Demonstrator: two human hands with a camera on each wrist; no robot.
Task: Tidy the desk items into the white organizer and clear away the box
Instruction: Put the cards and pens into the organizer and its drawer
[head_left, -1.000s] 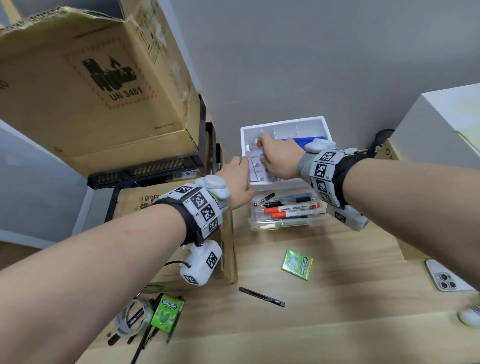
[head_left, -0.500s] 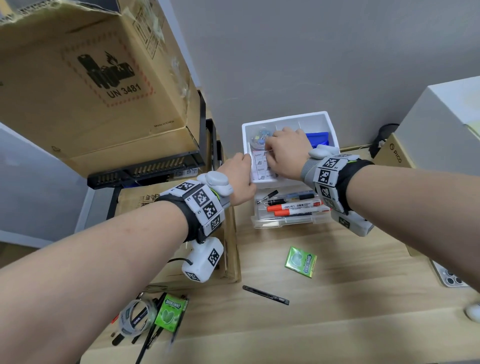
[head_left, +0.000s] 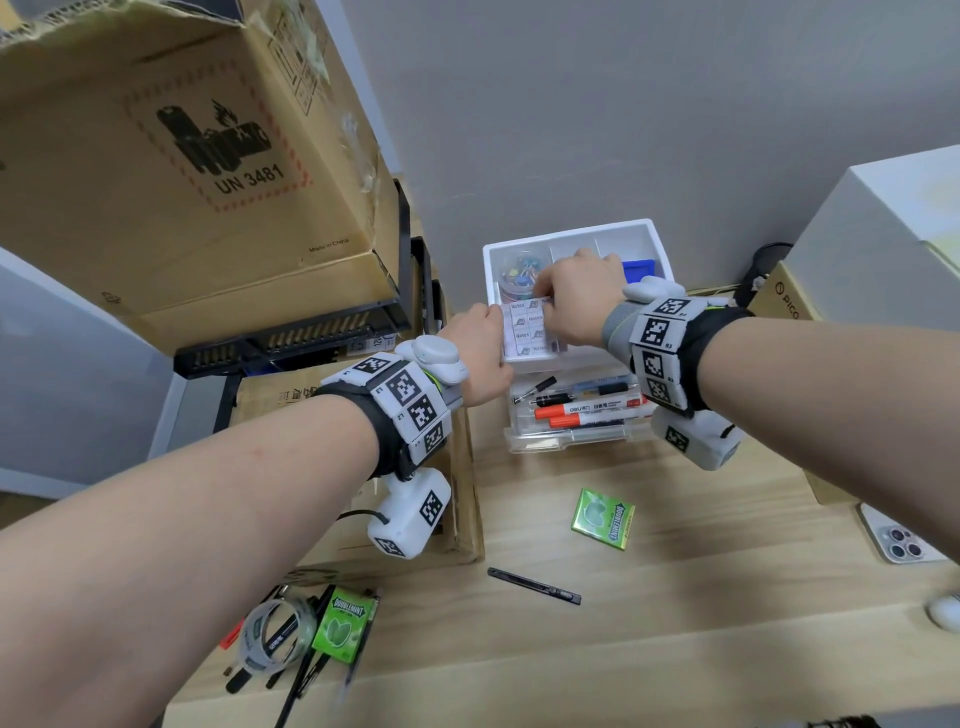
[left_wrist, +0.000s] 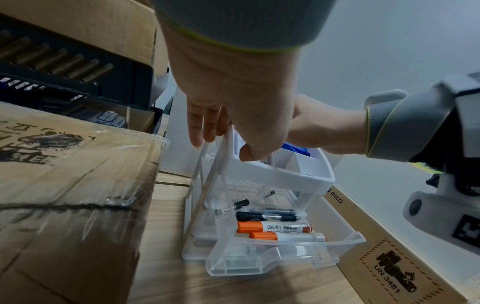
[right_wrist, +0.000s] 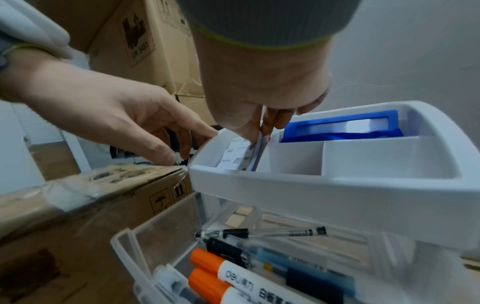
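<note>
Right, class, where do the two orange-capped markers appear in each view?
Head: orange-capped markers in the clear drawer, just right of centre.
Left wrist: orange-capped markers lower centre, in that drawer.
Right wrist: orange-capped markers at the bottom edge, left of centre.
Shared landmark: the white organizer directly above the drawer.

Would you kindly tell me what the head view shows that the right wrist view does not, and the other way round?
Only the head view: a green gum pack, a slim black tool, a tape roll and a phone on the desk, plus a jar of clips in the white organizer. Only the right wrist view: the right hand pinching the notes pack down inside a left compartment. Both: the organizer itself, the left hand holding its left edge, and the open clear drawer with orange-capped markers.
</note>
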